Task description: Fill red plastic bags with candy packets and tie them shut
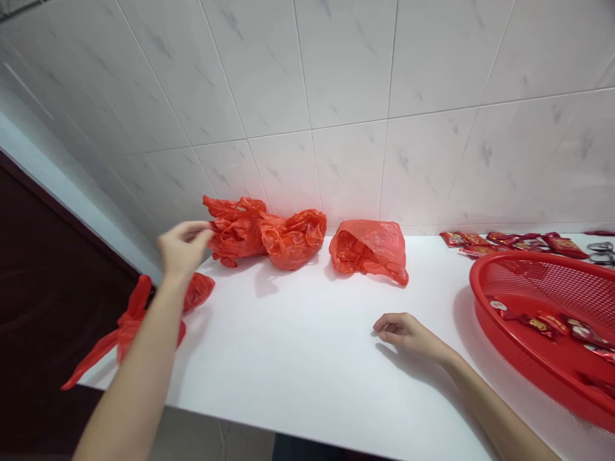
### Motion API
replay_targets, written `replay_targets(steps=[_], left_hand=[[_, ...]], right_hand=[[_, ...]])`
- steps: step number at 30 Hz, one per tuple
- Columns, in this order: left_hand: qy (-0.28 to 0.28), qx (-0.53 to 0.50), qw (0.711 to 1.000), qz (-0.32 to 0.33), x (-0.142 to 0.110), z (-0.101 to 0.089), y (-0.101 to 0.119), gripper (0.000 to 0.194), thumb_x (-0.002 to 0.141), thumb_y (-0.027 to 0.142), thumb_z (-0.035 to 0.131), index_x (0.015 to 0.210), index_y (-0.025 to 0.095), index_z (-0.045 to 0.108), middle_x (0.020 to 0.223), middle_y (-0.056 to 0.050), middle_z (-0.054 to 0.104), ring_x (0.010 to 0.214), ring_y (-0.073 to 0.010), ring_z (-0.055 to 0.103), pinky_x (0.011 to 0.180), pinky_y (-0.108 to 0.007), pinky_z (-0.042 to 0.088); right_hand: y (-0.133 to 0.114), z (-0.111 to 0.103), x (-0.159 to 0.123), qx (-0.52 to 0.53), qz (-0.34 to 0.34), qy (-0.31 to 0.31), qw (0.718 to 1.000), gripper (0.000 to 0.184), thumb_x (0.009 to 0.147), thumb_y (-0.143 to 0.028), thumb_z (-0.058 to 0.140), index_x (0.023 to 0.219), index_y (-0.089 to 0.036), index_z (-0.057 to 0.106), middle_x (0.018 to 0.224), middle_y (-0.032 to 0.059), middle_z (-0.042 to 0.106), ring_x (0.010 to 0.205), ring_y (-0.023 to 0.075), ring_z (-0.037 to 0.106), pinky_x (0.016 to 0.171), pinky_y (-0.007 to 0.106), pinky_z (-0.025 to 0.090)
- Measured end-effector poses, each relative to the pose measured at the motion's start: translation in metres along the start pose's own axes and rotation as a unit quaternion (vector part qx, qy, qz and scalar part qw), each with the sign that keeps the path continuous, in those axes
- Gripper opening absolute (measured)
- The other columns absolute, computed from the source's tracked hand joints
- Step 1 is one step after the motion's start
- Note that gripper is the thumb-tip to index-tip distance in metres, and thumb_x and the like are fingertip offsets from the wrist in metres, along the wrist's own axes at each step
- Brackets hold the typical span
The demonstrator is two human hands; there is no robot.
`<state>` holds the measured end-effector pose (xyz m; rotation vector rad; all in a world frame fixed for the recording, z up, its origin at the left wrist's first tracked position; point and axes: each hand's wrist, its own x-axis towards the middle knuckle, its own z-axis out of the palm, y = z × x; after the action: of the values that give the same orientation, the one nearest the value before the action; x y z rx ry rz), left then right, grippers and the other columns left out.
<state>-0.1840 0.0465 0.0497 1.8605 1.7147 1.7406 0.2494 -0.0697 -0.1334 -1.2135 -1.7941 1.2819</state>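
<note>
Crumpled red plastic bag (235,230) at the back of a white table (298,358), with the left hand (182,251) just at its near side, fingers and thumb drawn together; fingertips at or barely short of the film, no telling whether any plastic lies pinched between them; thin bag stock, by all appearances almost weightless, soft and slippery, apt to slump rather than hold a shape, the bunched folds or handle loops likely the surest places to take hold; a second bunched red bag (294,240) touching the first along one side; a third red bag (369,251) a little apart to the right, its mouth open toward the left; more red plastic (127,330) low at the table's left end, split by the left forearm (137,358), one bag or two impossible to tell, a long strip trailing past the table's edge; right hand (408,336) on the white tabletop, fingers loosely curled, holding nothing; beyond it, a red plastic mesh basket (528,282) with red-wrapped packets (542,323) inside; more red packets (514,243) along the wall; dark-handled scissors (600,253) cut off by the frame's right edge; white marble-look tile wall (336,77) behind everything.
</note>
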Motion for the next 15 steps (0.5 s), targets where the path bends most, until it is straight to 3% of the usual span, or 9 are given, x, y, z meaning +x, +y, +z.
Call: replay_targets(steps=[1, 3, 5, 7, 9, 11, 15], left_hand=[[-0.043, -0.036, 0.998, 0.000, -0.013, 0.024, 0.011, 0.010, 0.071, 0.025, 0.069, 0.078, 0.018, 0.069, 0.079, -0.001, 0.072, 0.082, -0.0199, 0.064, 0.089, -0.038, 0.053], [-0.206, -0.076, 0.975, 0.018, -0.044, 0.080, 0.035, 0.011, 0.070, 0.027, 0.070, 0.078, 0.019, 0.073, 0.086, -0.004, 0.076, 0.085, -0.0222, 0.067, 0.087, -0.035, 0.053], [-0.363, -0.111, 0.925, 0.022, -0.077, 0.138, 0.057, 0.007, 0.071, 0.022, 0.069, 0.075, 0.021, 0.075, 0.089, -0.006, 0.077, 0.088, -0.0243, 0.068, 0.088, -0.035, 0.053], [-0.449, -0.126, 0.884, 0.006, -0.104, 0.193, 0.071, 0.012, 0.068, 0.012, 0.069, 0.071, 0.022, 0.075, 0.090, -0.007, 0.076, 0.092, -0.0262, 0.068, 0.096, -0.036, 0.050], [-0.464, -0.134, 0.875, -0.032, -0.121, 0.238, 0.079, 0.019, 0.063, 0.003, 0.066, 0.063, 0.022, 0.070, 0.093, -0.008, 0.075, 0.103, -0.0297, 0.067, 0.105, -0.038, 0.044], [-0.453, -0.138, 0.879, -0.052, -0.129, 0.272, 0.083, 0.021, 0.062, 0.001, 0.065, 0.056, 0.021, 0.063, 0.097, -0.011, 0.074, 0.114, -0.0343, 0.063, 0.111, -0.042, 0.039], [-0.417, -0.157, 0.887, -0.117, -0.134, 0.309, 0.085, 0.027, 0.062, -0.001, 0.066, 0.052, 0.020, 0.051, 0.108, -0.019, 0.070, 0.134, -0.0426, 0.048, 0.115, -0.048, 0.032]], right_hand=[[0.002, 0.002, 0.001, -0.007, -0.006, 0.007, 1.000, 0.029, 0.083, -0.043, 0.064, 0.090, -0.016, 0.070, 0.086, 0.0073, 0.070, 0.071, 0.0176, 0.060, 0.066, 0.031, 0.049], [0.004, 0.005, 0.002, -0.025, -0.016, 0.023, 0.999, 0.024, 0.083, -0.038, 0.063, 0.090, -0.016, 0.070, 0.088, 0.0077, 0.071, 0.070, 0.0173, 0.060, 0.064, 0.030, 0.048], [0.007, 0.007, 0.002, -0.037, -0.016, 0.039, 0.998, 0.023, 0.084, -0.035, 0.061, 0.092, -0.016, 0.070, 0.086, 0.0072, 0.070, 0.067, 0.0168, 0.059, 0.063, 0.030, 0.048], [0.011, 0.008, 0.004, -0.045, -0.023, 0.071, 0.996, 0.025, 0.086, -0.036, 0.058, 0.096, -0.016, 0.069, 0.084, 0.0070, 0.069, 0.066, 0.0172, 0.059, 0.063, 0.031, 0.049], [0.017, 0.008, 0.006, -0.065, -0.050, 0.124, 0.989, 0.028, 0.087, -0.038, 0.054, 0.102, -0.017, 0.068, 0.091, 0.0089, 0.069, 0.072, 0.0196, 0.062, 0.068, 0.034, 0.053], [0.025, 0.006, 0.008, -0.105, -0.081, 0.179, 0.975, 0.031, 0.088, -0.037, 0.053, 0.109, -0.019, 0.068, 0.110, 0.0128, 0.067, 0.092, 0.0245, 0.065, 0.082, 0.040, 0.055], [0.040, -0.001, 0.013, -0.185, -0.074, 0.254, 0.946, 0.043, 0.087, -0.031, 0.055, 0.129, -0.024, 0.064, 0.152, 0.0142, 0.042, 0.127, 0.0318, 0.053, 0.106, 0.050, 0.047]])
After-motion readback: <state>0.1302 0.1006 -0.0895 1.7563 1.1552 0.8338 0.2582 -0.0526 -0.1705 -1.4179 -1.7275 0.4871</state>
